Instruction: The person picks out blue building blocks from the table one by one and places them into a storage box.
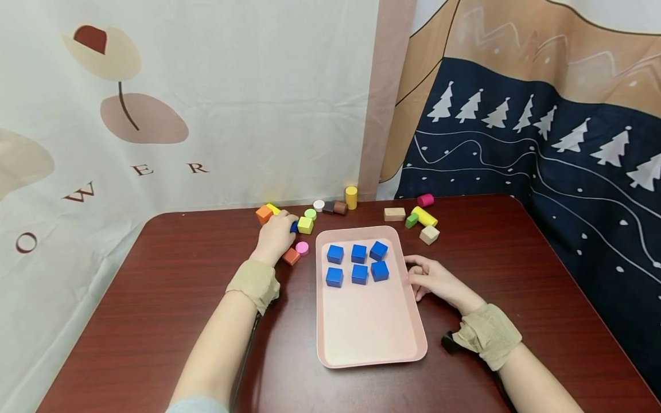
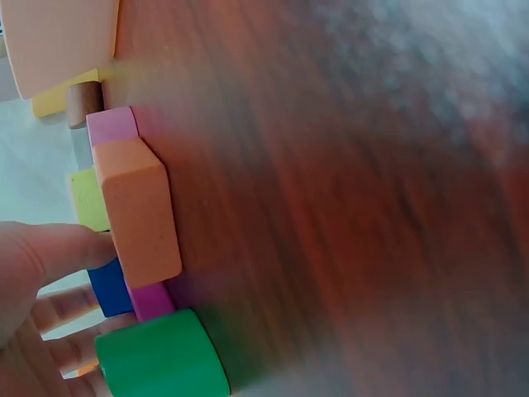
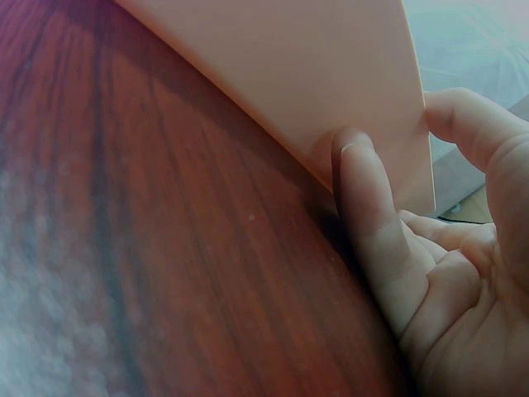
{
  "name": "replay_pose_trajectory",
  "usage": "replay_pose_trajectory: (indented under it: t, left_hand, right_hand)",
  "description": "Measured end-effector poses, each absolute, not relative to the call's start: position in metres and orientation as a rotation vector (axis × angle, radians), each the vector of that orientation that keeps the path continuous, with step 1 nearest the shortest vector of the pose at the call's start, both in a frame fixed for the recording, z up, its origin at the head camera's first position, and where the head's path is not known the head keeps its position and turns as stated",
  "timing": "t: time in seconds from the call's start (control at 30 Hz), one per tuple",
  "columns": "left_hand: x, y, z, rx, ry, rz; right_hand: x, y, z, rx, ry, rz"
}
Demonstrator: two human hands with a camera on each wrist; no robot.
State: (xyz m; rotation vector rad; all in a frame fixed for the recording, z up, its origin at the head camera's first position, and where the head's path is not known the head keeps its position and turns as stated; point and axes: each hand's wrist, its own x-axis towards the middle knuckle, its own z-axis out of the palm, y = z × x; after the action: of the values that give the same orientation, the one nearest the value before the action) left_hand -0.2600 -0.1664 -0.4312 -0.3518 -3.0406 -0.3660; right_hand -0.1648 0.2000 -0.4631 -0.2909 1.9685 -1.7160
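Note:
My left hand (image 1: 276, 237) reaches among loose blocks at the table's back left and pinches a blue cube (image 2: 109, 287) between thumb and fingers. Around it lie an orange block (image 1: 264, 214), a yellow-green cube (image 1: 305, 225), a pink disc (image 1: 302, 248) and a red-orange block (image 1: 291, 256). A green cylinder (image 2: 165, 357) stands close to the fingers in the left wrist view. On a pink tray (image 1: 369, 332), several blue cubes (image 1: 359, 274) sit in two rows in its far half. My right hand (image 1: 436, 281) touches the tray's right edge with thumb and index finger.
Along the back edge are a yellow cylinder (image 1: 351, 198), a brown cylinder (image 1: 340, 208) and a white disc (image 1: 318, 205). Behind the tray's right corner lie a wooden block (image 1: 395, 214), a yellow cylinder (image 1: 425, 216) and a magenta cylinder (image 1: 426, 200). Curtains hang behind the table.

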Motion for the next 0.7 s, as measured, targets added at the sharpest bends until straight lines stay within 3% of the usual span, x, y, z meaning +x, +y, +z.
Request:
replay_pose_trajectory:
  t: [0.7]
  left_hand:
    - [-0.256,-0.167,-0.42,-0.377,-3.066,-0.377]
  right_hand:
    - [-0.167,0.202,-0.47,-0.303,1.989,-1.714]
